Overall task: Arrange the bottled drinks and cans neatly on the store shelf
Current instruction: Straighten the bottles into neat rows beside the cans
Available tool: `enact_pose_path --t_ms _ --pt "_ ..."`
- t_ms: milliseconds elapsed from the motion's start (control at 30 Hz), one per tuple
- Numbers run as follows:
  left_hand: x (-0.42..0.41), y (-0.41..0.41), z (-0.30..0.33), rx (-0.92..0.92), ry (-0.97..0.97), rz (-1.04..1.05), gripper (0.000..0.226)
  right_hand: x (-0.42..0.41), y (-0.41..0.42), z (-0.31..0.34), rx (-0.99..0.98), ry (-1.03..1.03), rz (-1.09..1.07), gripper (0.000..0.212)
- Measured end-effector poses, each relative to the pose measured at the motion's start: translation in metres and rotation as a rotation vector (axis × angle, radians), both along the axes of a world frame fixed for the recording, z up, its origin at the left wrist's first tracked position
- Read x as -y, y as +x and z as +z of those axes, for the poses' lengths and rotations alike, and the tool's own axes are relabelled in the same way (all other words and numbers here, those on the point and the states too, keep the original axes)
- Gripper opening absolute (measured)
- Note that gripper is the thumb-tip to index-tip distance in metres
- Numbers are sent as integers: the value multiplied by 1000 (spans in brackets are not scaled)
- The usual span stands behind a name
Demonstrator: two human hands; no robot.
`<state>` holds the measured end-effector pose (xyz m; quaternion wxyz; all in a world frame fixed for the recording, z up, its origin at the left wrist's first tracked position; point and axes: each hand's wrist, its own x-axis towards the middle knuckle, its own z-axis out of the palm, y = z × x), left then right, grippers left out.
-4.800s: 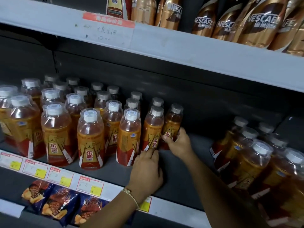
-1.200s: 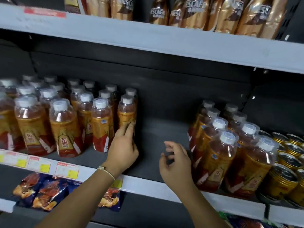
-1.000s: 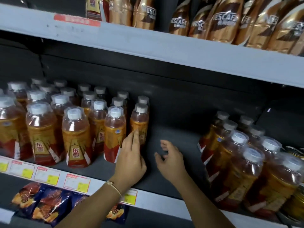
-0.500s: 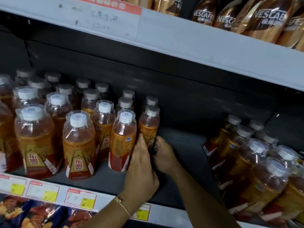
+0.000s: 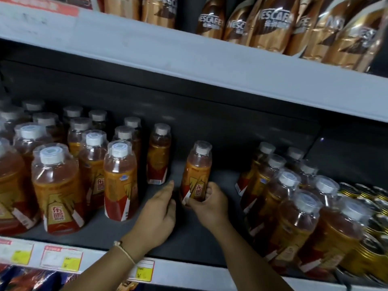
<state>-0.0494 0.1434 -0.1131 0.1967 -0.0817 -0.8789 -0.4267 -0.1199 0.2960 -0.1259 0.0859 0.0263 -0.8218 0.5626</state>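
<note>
Nearest me, the shelf edge (image 5: 189, 271) carries price tags (image 5: 60, 258) with yellow patches, and below it at the bottom left I see snack packets (image 5: 25, 280), mostly cut off.

My left hand (image 5: 156, 217) reaches over the edge with a thin bracelet (image 5: 123, 249) at the wrist. Its fingers (image 5: 168, 186) are straight and relaxed, holding nothing, the tips just beside the bottle (image 5: 197, 171) that my right hand (image 5: 210, 204) has. The right hand's fingers curl round the lower part of that bottle, thumb across the front of the label. The bottle stands in the gap in the middle of the shelf, tilted a little to the right; I cannot tell whether its base touches the shelf floor.

To the left stands the left group (image 5: 69, 164) of the same orange-labelled, white-capped bottles in rows running back to the wall. One bottle of it, the end bottle (image 5: 158, 156), stands slightly apart at the group's right edge, near the held one.

To the right, the right group (image 5: 294, 202) of similar bottles runs back in rows too, well apart from the held bottle. Gold cans (image 5: 365, 238) sit just beside them at the far right.

Above, the upper shelf (image 5: 210, 66) holds brown and gold Nescafé bottles (image 5: 273, 24).
</note>
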Motion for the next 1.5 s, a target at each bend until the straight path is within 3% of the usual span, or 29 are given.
enact_pose_path --t_ms 133,300,433,600,733,1000,1500 --pt "-16 -29 13 111 129 -30 45 -13 -4 0 -16 -10 -139 47" --pt "-30 -63 21 165 -156 -100 54 -19 -10 0 -26 12 -202 50" --pt "-40 -78 21 160 -216 -189 49 -24 -16 0 -22 79 -236 59" --pt "-46 -89 21 211 -82 -241 51 -30 -20 -1 -6 230 -308 75" --pt "-49 -97 17 286 41 -251 56 -29 -23 -3 11 216 -338 81" --pt "-61 -104 8 324 176 -311 60 -28 -29 -4 14 165 -354 65" --pt "-64 -109 1 297 254 -370 63 -27 -26 -1 31 176 -331 72"
